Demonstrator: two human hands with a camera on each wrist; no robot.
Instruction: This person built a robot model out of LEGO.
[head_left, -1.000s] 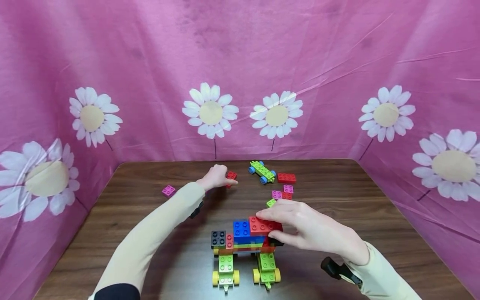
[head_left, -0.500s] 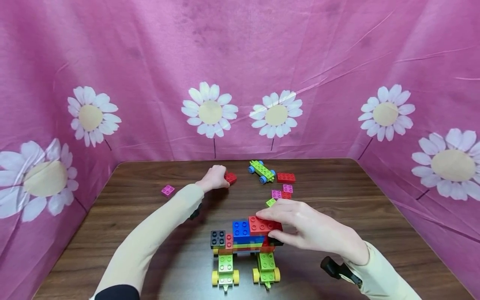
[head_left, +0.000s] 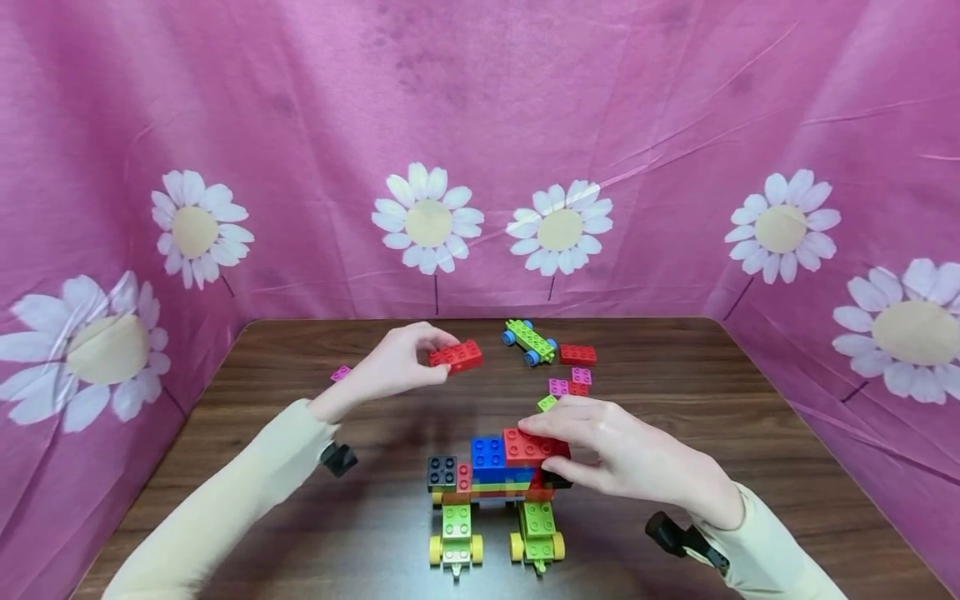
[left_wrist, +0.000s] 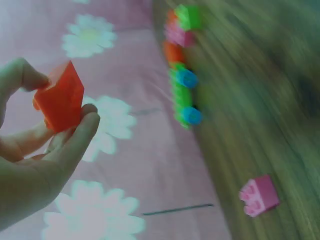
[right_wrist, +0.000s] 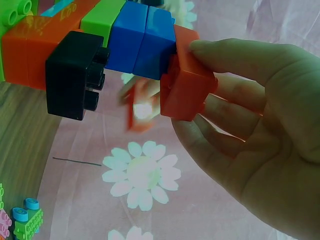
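While the left hand pinches a glossy, studded red brick above the wood-grained bench, I see the right hand gripping a red block atop blue bricks.

Pink daisy-print curtain, brown wooden table

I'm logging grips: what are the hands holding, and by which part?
Left hand: a red rectangular plastic brick, by its left end. Right hand: another red rectangular plastic brick, above blue plastic bricks, across its long sides.
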